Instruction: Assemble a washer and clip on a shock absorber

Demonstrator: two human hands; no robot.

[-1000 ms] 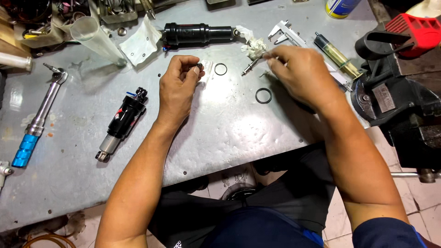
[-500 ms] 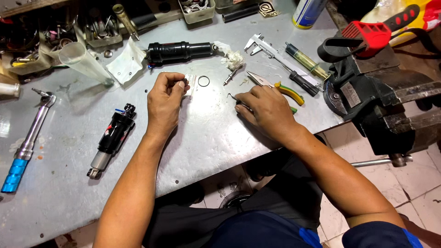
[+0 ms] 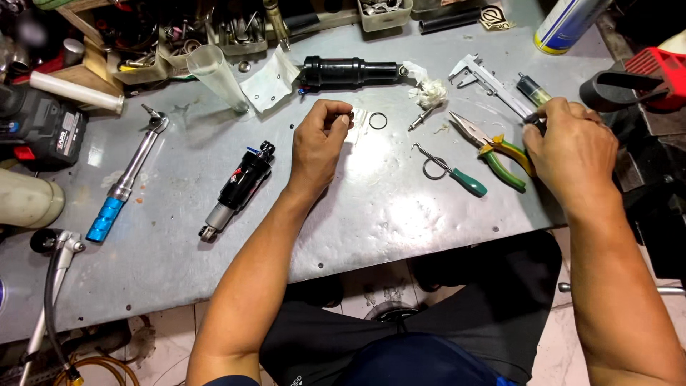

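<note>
Small dark ring (image 3: 349,114) was pinched in left hand (image 3: 319,143) fingertips above grey counter (image 3: 179,236); right hand (image 3: 572,154) was closed around a dark tool (image 3: 534,123) beside green-handled pliers (image 3: 500,151).

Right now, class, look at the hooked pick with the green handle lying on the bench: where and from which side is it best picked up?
Grip the pick by its green handle, probably from above and the near right. That end is the thick one, it points toward the bench edge, and bare table lies around it. The thin hooked tip rests by a black ring, and the pliers lie just right of the shaft.
</note>
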